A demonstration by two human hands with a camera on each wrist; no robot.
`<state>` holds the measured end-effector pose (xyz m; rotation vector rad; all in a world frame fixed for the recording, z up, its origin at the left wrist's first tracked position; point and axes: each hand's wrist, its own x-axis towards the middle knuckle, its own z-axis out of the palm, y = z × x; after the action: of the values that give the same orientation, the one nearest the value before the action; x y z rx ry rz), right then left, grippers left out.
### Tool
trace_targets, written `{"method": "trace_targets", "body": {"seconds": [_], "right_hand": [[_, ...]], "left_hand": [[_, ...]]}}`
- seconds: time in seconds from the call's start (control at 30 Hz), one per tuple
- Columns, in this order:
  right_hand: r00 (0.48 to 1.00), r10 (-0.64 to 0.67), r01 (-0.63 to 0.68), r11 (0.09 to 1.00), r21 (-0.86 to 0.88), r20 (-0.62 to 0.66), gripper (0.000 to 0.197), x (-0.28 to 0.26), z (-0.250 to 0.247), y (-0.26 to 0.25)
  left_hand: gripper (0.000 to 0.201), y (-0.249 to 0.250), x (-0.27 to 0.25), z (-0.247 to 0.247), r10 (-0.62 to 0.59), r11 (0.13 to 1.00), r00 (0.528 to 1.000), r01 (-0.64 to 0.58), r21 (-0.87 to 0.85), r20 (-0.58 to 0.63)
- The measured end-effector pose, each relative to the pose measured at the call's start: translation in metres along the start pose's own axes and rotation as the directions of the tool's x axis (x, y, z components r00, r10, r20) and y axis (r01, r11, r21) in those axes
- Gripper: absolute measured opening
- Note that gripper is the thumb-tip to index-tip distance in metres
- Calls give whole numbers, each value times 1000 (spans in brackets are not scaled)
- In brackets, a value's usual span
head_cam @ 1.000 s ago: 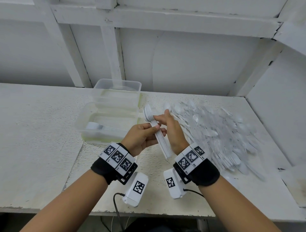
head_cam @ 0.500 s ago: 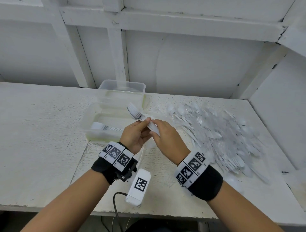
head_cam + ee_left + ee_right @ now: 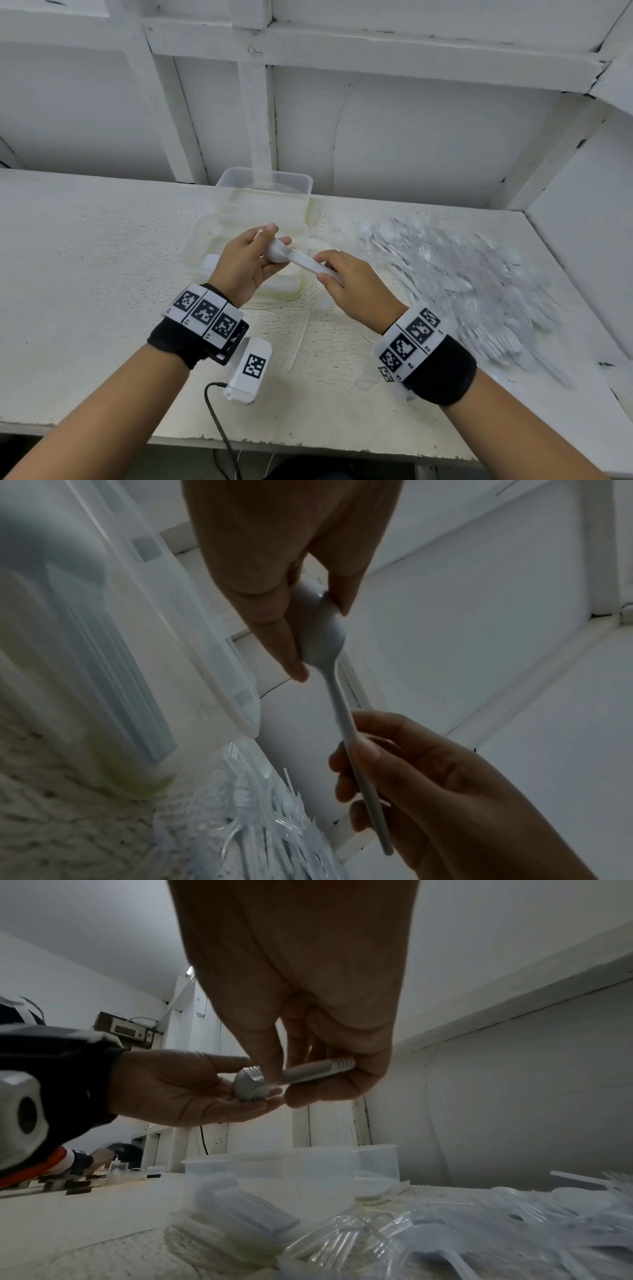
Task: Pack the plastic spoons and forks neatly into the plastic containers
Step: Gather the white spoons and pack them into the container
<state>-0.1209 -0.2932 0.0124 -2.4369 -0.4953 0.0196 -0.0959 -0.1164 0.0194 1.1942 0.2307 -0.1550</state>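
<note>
1. Half a second earlier the stack of white utensils (image 3: 301,259) pointed up and to the left with its fork tines showing; it now lay almost level across the middle of the head view, above the near clear container (image 3: 219,236).
2. The left hand (image 3: 246,263) had shifted from the handles to the head end of the stack, its thumb and fingers curled around the rounded heads in a closed grip.
3. The right hand (image 3: 356,287) pinched the handle ends between thumb and fingers, back of the hand upward.
4. A second clear container (image 3: 267,180) stood behind the first, toward the upper centre.
5. A loose pile of plastic cutlery (image 3: 462,281) lay on the white surface (image 3: 85,274) at the right of the frame.
</note>
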Motion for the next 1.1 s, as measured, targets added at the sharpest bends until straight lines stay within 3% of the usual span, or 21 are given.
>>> {"method": "trace_targets", "body": {"seconds": [0.17,0.3,0.43,0.5,0.57,0.67,0.77,0.83,0.93,1.1], "right_hand": [[998,-32,36,995,-97,47,41,10,12,-17],[999,-35,36,997,-70,13,37,28,22,-28],[1000,-23,23,1000,-10,13,32,50,21,-31],[1000,-16,16,1000,10,11,30,64,18,-31],[1000,10,-11,999,41,27,28,80,18,-31],[995,37,-41,998,42,88,24,105,25,-34],[984,37,-27,998,-62,173,24,127,39,-37],[972,54,-26,992,-124,227,25,137,49,-37],[952,78,-28,985,-168,295,27,143,63,-34],[921,112,-47,983,-179,374,29,144,74,-31]], "left_hand": [[18,0,1,-11,3,1000,1000,-3,19,3],[19,6,1,-19,10,998,1000,-10,58,-6],[26,29,8,-40,-47,949,999,50,312,-15],[29,44,16,-56,-31,894,998,54,444,-60],[29,59,26,-73,78,814,991,-1,581,-108],[30,72,43,-99,240,625,959,-37,780,-147],[32,74,58,-117,158,493,969,90,865,-191],[33,70,63,-125,47,516,973,170,840,-226],[24,61,67,-130,-58,622,968,225,750,-242],[17,52,67,-128,-114,693,969,236,682,-219]]}}
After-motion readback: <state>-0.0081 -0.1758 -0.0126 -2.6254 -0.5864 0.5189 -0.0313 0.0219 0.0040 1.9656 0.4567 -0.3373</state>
